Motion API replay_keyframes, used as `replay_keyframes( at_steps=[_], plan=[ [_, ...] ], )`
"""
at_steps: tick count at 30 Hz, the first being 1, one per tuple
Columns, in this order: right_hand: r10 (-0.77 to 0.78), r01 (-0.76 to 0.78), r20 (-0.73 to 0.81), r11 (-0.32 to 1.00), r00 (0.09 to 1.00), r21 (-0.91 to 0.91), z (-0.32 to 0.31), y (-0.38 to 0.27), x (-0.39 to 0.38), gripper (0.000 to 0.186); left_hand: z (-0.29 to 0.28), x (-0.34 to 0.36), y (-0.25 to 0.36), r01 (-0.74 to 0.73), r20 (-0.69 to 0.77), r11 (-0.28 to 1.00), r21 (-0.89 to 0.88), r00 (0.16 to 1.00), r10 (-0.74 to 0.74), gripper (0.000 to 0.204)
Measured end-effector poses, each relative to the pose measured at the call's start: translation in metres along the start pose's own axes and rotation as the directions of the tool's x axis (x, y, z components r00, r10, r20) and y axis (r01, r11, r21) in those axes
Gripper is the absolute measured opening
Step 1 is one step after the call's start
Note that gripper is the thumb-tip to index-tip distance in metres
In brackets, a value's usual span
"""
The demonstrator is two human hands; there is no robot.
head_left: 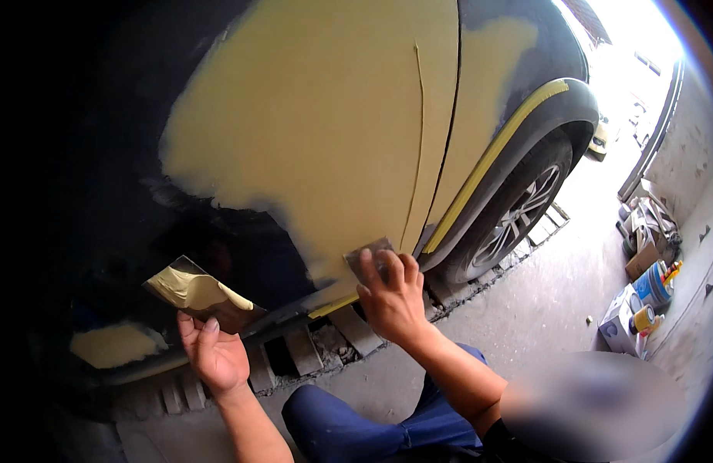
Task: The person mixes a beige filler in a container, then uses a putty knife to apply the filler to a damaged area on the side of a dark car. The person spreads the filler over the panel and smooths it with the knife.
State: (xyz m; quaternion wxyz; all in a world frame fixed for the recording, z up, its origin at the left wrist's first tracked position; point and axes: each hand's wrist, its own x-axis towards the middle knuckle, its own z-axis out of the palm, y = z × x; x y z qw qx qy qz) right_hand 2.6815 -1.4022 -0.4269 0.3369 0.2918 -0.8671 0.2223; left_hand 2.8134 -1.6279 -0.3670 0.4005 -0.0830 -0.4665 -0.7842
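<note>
A dark car's side fills the middle, with a broad layer of yellow body filler [310,116] spread over its door. My right hand [395,299] grips a thin flat putty spreader [381,245], its blade against the lower part of the coated door. To the left, my left hand [217,359] pinches the lower edge of a flat metal plate [231,312]. A thick smear of wet yellow filler [190,289] lies on that plate. A narrow raised ridge of filler [422,116] runs down the door near the seam, above my right hand.
Yellow masking tape [491,158] follows the arch above the wheel [518,212]. A slatted floor grate [302,351] runs below the car. Against the right wall stand a white box [620,318], a blue can [651,285] and a pile of clutter [651,224]. My knees [337,424] are close below.
</note>
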Motion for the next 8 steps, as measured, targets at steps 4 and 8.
replay_keyframes(
  at_steps=[4, 8],
  plan=[
    [0.078, -0.085, 0.076, 0.993, 0.994, 0.083, 0.019, 0.002, -0.026, 0.060, 0.006, -0.005, -0.002, 0.073, 0.025, 0.997, -0.003, 0.997, -0.073, 0.046],
    [0.109, -0.122, 0.148, 0.989, 0.983, 0.085, 0.019, 0.002, -0.040, 0.062, 0.008, -0.022, -0.016, 0.148, 0.016, 0.989, -0.008, 0.989, -0.147, 0.050]
  ],
)
